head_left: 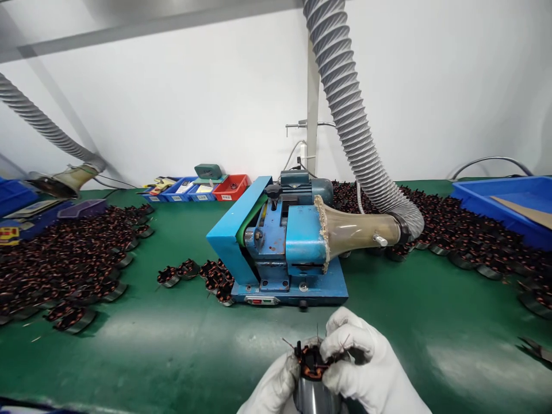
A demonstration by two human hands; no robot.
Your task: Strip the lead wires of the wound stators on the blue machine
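Gloved fingers [345, 322] work at the bottom centre: those of the left hand [278, 379] are curled closed around a wound metal core [314, 398], held with its open end up, while those of the right hand [377, 368] are nearly together at its rim, apparently pinching a thin wire [345, 342]. The copper windings [318, 372] are in place, yet loose wire ends [288, 343] stick up, so this piece looks unfinished. Beyond, on a green table [172, 351], stands a blue belt machine [308, 230], a few similar cores [211, 277] against its base. Large heaps lie left [64, 259] and right [474, 247]; which are finished cannot be told. Behind, a grey hose [340, 75] rises before a white wall [172, 115].
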